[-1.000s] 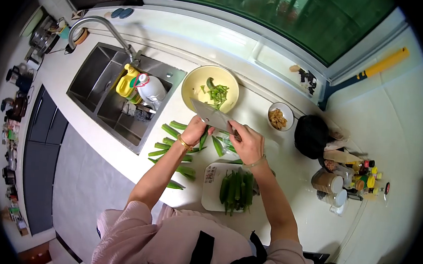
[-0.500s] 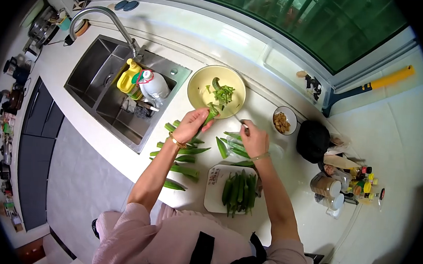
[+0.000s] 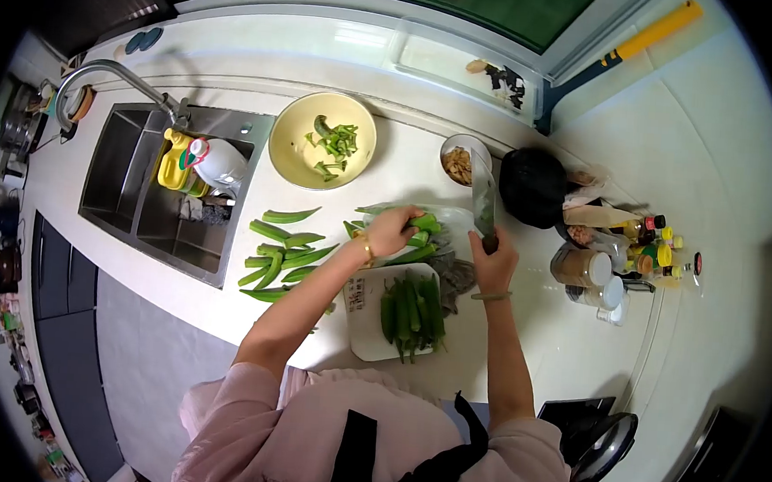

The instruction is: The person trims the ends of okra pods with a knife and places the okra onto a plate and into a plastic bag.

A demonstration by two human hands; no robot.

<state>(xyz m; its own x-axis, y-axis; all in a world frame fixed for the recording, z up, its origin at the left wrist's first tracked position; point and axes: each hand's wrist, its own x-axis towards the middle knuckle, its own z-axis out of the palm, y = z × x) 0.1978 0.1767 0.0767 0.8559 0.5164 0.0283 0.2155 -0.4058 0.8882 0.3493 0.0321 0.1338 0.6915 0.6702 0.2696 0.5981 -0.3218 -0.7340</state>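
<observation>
My left hand [image 3: 391, 231] is closed around cut okra [image 3: 424, 223], at the near side of a clear plastic sheet or board. My right hand [image 3: 493, 263] grips a kitchen knife [image 3: 484, 194], its broad blade pointing away from me beside the small bowl. Whole okra pods [image 3: 279, 257] lie loose on the counter to the left. More okra [image 3: 413, 309] fills a white tray [image 3: 362, 341] close to my body. A cream bowl [image 3: 280, 159] behind my left hand contains cut okra tops [image 3: 344, 139].
The small bowl [image 3: 446, 146] of brown pieces stands at the back, with a black object [image 3: 531, 188] to its right. A grey cloth [image 3: 459, 281] lies beside the tray. Jars [image 3: 579, 266] and bottles stand at right. The sink [image 3: 124, 181] is on the left.
My left hand has moved from the cream bowl's edge to the okra on the plastic. The knife has swung over to the right and now points away from me. The view has shifted right.
</observation>
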